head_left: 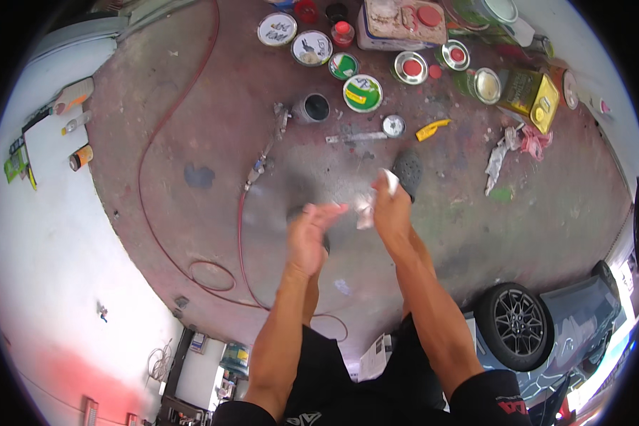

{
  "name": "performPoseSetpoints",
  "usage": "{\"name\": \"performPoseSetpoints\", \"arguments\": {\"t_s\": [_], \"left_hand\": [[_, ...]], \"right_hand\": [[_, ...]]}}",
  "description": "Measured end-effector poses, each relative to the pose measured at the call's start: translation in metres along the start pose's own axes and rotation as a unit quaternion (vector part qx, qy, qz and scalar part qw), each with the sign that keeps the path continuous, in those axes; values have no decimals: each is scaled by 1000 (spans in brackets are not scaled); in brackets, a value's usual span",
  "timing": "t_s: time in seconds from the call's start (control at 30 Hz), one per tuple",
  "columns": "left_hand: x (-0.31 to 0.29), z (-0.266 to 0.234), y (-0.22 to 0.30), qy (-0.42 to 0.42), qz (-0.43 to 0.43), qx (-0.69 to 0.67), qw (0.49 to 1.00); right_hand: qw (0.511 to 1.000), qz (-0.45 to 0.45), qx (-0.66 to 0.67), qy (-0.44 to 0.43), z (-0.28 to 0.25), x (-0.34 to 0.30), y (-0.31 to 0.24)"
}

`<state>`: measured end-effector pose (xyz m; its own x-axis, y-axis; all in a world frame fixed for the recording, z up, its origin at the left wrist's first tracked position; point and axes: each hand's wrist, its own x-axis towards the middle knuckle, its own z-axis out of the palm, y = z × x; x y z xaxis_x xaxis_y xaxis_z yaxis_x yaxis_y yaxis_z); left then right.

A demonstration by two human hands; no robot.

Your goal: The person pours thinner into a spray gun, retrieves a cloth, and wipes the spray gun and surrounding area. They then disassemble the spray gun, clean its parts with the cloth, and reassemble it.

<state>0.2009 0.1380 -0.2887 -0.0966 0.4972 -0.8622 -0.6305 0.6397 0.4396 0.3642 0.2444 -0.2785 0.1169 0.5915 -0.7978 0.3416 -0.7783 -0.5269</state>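
Right hand (392, 211) has a crumpled white wipe (389, 182), fingers closed around it, one end poking out past the knuckles. Second white patch just left of that hand is blurred; probably the same wipe, can't confirm. Left hand (307, 241) is beside it, nothing in the grip, fingers extended and roughly together, pointing right, apart from the wipe. Both hands are above the stained floor (454, 234), between the person's feet.

Ahead on the floor: spray gun (266, 153) on a red hose (241, 231), left of centre; dark-mouthed cup (312, 108) near its tip; metal strip (356, 138) with a small round tin (393, 126) by its right end; yellow tool (432, 129) right of that. Paint cans (362, 93) sit beyond.
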Motion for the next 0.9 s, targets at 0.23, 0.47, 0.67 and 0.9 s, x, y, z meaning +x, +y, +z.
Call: {"name": "performPoseSetpoints", "arguments": {"t_s": [0.23, 0.47, 0.67, 0.9], "left_hand": [[217, -124, 22, 181, 180, 649, 716], [289, -155, 17, 153, 211, 501, 825], [143, -157, 52, 128, 238, 362, 892], [-23, -161, 106, 161, 356, 245, 887]], "right_hand": [[995, 8, -34, -91, -16, -68, 23], [963, -10, -178, -202, 6, -56, 67], [962, 42, -212, -165, 19, -69, 74], [955, 61, -225, -181, -8, -139, 71]]}}
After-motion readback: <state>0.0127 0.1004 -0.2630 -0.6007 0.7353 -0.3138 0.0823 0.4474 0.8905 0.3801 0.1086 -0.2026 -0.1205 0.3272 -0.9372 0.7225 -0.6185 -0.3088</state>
